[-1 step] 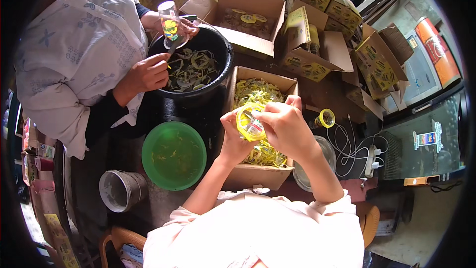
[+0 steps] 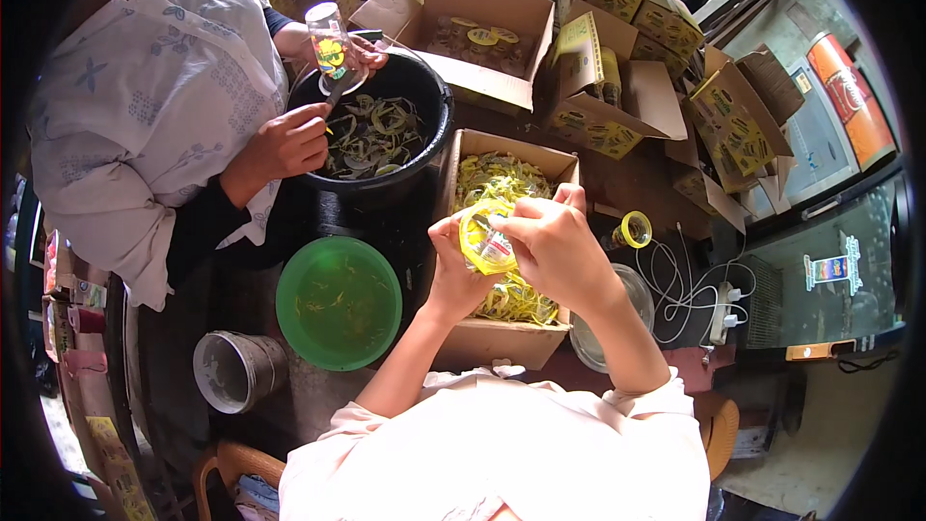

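My left hand (image 2: 455,270) is wrapped round a clear plastic cup (image 2: 495,249) with a bright yellow rim, its open end tilted towards me. Closed in a pinch, my right hand (image 2: 550,236) presses at the cup's rim. A narrow grey piece, like a blade tip, shows at its fingertips; the rest is hidden by the fingers. Both hands are above a cardboard box (image 2: 502,336) heaped with yellow-green plastic strips (image 2: 516,301).
At left, a person's hand (image 2: 280,142) works a knife on another clear cup (image 2: 328,43) over a black bucket (image 2: 439,116). Nearby are a green basin (image 2: 338,304), a grey pail (image 2: 236,371), a yellow-rimmed cup (image 2: 635,230), white cables (image 2: 680,289) and open cartons (image 2: 482,0).
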Demonstrator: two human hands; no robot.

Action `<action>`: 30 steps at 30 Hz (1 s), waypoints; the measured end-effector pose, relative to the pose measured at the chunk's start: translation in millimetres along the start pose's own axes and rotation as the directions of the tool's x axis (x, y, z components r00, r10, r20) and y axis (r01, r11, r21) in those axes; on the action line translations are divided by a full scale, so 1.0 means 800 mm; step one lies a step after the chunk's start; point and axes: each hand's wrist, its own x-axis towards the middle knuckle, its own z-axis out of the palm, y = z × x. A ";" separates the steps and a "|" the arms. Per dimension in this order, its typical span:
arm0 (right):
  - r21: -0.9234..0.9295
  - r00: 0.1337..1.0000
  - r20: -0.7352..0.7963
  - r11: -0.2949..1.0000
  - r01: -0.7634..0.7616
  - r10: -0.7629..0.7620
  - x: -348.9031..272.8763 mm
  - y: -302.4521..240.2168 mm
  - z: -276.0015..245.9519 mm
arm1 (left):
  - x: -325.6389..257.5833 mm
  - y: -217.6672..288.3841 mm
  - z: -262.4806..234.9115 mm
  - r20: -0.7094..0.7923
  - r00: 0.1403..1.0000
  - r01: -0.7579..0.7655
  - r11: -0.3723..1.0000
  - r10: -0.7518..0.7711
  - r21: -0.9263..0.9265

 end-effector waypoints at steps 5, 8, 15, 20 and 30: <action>-0.048 1.000 0.014 0.999 0.024 -0.023 0.002 -0.003 0.000 | 0.001 0.002 -0.003 -0.026 1.000 -0.001 1.000 0.001 0.018; 0.002 0.997 0.068 1.000 -0.026 0.026 0.000 -0.005 -0.001 | 0.001 0.004 -0.004 -0.023 1.000 -0.005 0.999 0.006 0.048; -0.043 0.997 0.066 0.998 -0.034 0.037 -0.004 -0.008 0.002 | -0.002 -0.006 0.000 -0.012 1.000 -0.009 1.000 0.009 0.010; -0.108 0.996 0.084 0.994 -0.035 0.044 -0.003 -0.009 0.003 | -0.003 -0.005 0.000 -0.004 1.000 0.003 0.999 -0.003 0.033; -0.078 0.996 0.075 0.996 -0.036 0.042 -0.004 -0.009 0.005 | 0.001 -0.001 -0.004 -0.017 0.999 -0.034 0.999 0.034 0.022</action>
